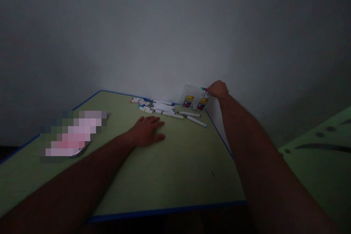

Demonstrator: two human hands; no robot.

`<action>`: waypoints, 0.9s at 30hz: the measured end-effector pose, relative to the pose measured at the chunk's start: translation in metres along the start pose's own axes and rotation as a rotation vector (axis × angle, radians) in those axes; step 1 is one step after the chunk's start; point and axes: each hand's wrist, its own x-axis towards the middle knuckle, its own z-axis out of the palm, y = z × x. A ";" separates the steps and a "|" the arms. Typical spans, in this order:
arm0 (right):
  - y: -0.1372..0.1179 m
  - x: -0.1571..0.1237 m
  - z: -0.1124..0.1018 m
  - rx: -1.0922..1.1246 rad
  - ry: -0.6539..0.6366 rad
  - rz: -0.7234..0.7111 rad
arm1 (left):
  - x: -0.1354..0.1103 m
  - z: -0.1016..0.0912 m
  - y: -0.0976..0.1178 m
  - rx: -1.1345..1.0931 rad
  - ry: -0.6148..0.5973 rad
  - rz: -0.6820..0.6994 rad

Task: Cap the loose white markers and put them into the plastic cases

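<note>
At the far right corner of the table, a clear plastic case [189,92] with yellow-and-dark labels stands upright, a few markers inside it. Over its right part, my right hand [218,88] is closed, pinching a marker [206,90] by its coloured end at the case's top; the fingertips are partly hidden. My left hand [147,131] lies palm down on the table with fingers spread, holding nothing. Just beyond it is a loose pile of white markers [163,107] with coloured ends. Two more markers, one of them a blue-ended marker [196,121], lie in front of the case.
The pale green table [175,175] has a blue edge and meets a grey wall [164,36] at the back. A blurred-out pinkish flat item [78,133] lies at left. Another green surface [323,161] with dark markings is at right, beyond my right arm.
</note>
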 end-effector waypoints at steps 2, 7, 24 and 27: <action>-0.007 -0.006 -0.007 -0.189 -0.025 0.014 | 0.000 0.001 0.000 0.006 0.006 0.003; -0.024 -0.025 -0.026 -0.259 0.023 -0.044 | 0.000 0.000 0.000 0.007 0.012 0.000; -0.044 -0.164 0.007 -0.004 -0.087 -0.136 | -0.002 0.005 0.005 0.105 0.139 0.059; -0.048 -0.173 0.015 0.083 -0.139 -0.083 | 0.000 -0.001 0.005 0.144 0.121 0.107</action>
